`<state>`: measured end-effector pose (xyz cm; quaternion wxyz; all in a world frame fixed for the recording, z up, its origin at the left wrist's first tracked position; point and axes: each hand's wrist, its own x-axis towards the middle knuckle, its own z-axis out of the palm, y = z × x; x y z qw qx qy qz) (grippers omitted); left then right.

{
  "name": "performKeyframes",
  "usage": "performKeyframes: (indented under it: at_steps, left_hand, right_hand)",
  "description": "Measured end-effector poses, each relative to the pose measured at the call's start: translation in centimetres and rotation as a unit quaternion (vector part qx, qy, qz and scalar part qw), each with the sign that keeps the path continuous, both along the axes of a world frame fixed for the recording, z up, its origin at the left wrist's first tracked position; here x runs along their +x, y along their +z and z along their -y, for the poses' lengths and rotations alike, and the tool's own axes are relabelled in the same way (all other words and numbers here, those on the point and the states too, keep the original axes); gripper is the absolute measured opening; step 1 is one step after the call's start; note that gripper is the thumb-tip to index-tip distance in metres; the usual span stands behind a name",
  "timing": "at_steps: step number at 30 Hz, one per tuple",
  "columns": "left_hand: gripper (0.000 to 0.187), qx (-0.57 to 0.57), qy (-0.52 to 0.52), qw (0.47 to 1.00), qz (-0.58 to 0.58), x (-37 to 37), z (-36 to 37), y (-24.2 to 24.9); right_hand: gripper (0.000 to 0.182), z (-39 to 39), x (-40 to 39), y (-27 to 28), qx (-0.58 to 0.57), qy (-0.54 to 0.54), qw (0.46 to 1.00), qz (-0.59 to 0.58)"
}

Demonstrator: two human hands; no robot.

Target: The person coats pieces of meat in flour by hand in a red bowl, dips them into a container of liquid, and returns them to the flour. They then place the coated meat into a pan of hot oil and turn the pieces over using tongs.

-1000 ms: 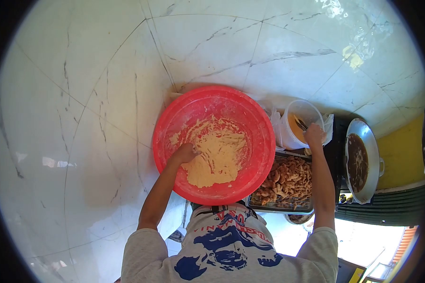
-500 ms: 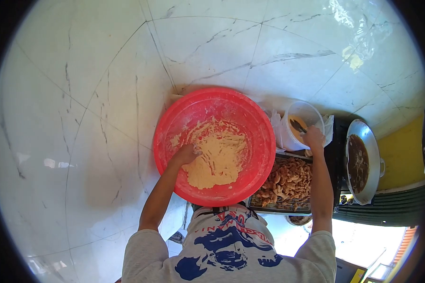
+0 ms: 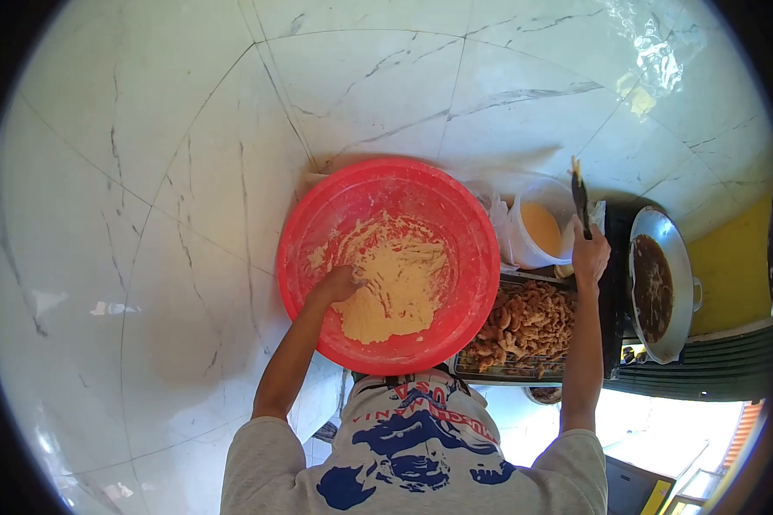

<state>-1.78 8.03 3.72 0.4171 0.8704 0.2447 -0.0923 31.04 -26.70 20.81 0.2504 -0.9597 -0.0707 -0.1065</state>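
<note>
My left hand (image 3: 342, 284) is over the flour (image 3: 391, 296) in a wide red basin (image 3: 301, 215), its floury fingers loosely apart and touching the flour's left side. My right hand (image 3: 590, 256) grips black tongs (image 3: 581, 197), raised upright, with a pale batter-coated bit at the tip. Just left of that hand stands a clear plastic tub (image 3: 517, 236) of yellowish batter (image 3: 541, 227). Below the tub, a heap of brown fried pieces (image 3: 528, 322) lies on a rack tray (image 3: 507, 373), partly behind my right forearm.
To the right, a large metal wok (image 3: 683, 283) holds dark oil (image 3: 653, 287) on a black stove (image 3: 617, 283). Clear plastic (image 3: 494, 210) hangs around the tub. A marbled tile wall (image 3: 386, 86) rises behind the basin.
My right hand has lifted the tongs out of the batter tub and moved slightly right, and the tongs now point up. My left hand has stayed in the basin.
</note>
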Motion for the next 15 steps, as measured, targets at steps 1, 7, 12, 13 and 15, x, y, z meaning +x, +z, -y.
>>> performKeyframes:
  at_steps: [1, 7, 12, 13, 15]
  left_hand:
    - [0.043, 0.005, -0.004, 1.000, -0.004, 0.1, 0.0, -0.3]
    - [0.044, 0.009, -0.019, 1.000, -0.018, 0.0, -0.1, 0.2]
    - [0.047, 0.010, -0.016, 0.999, -0.030, 0.2, -0.2, -0.3]
    - [0.047, 0.001, -0.014, 1.000, -0.027, 0.1, -0.2, -0.4]
    - [0.047, 0.011, -0.022, 1.000, -0.009, 0.0, -0.3, -0.9]
  right_hand:
    - [0.045, 0.2, 0.0, -0.4, -0.062, 0.011, 0.998, -0.009]
    - [0.042, 0.5, -1.4, -0.7, -0.141, 0.005, 0.990, -0.022]
    - [0.045, 1.2, -0.7, -0.4, -0.200, 0.011, 0.979, -0.041]
    - [0.046, 1.2, -0.8, -0.6, -0.191, 0.016, 0.981, -0.030]
    - [0.046, 1.2, -1.2, -1.2, -0.173, 0.022, 0.985, -0.010]
